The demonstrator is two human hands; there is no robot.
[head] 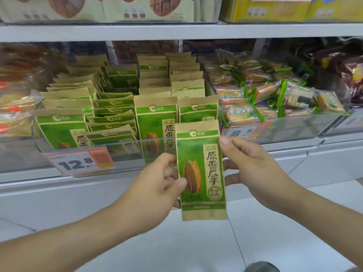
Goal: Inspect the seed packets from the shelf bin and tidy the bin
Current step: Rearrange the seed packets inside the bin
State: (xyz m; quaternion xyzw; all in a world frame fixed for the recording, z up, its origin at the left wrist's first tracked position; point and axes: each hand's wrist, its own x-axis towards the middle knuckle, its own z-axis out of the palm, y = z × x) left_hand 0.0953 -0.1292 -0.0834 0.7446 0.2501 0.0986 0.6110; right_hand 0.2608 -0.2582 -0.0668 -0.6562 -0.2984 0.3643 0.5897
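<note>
I hold one green and tan seed packet (200, 169) upright in front of the shelf, printed face toward me. My left hand (155, 185) pinches its left edge with thumb on the front. My right hand (253, 163) grips its right edge, thumb near the top corner, fingers behind. The clear shelf bin (98, 152) behind holds several rows of the same packets (155, 122). Those on the left lean and lie flatter, while those on the right stand upright.
An orange price tag reading 12.8 (78, 162) hangs on the bin front. A neighbouring clear bin (290, 130) to the right holds green-wrapped biscuit packs (241, 112). Bread packs (13, 107) sit at the left. The upper shelf (176, 30) carries boxes. White floor lies below.
</note>
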